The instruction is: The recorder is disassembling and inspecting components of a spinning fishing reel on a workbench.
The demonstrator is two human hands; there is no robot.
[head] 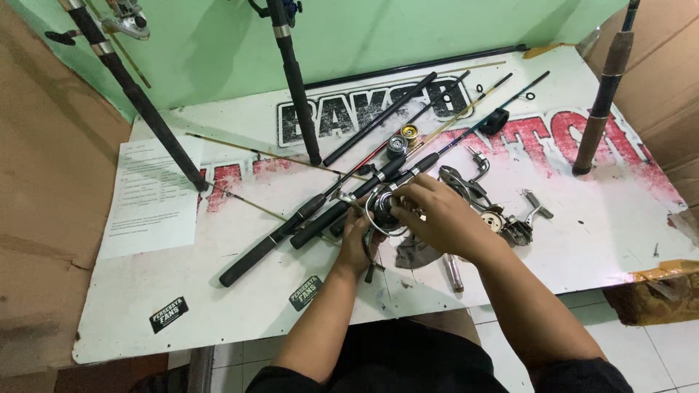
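1. Both forearms reach up from the near edge of the white painted board desk [182, 291]; the left hand [354, 244] sits under and just left of the black-and-silver spinning reel [384, 211], and the right hand [437, 215] covers the reel's right side from above.
2. Left fingers are curled around the reel's lower body and stem; right fingers are pressed together on its spool face, pinching a small part I cannot make out.
3. The reel lies between the two hands, touching both; its rod, a black fishing rod with foam grip [291, 236], runs from the reel down-left and up-right, so the long axis is diagonal. The right hand is nearer the spool.
4. Right of the reel lie loose silver reel parts [502, 218]; beyond it, a gold-and-silver spool [404, 138].
5. Far left of the reel lies a white printed paper sheet [153, 196].
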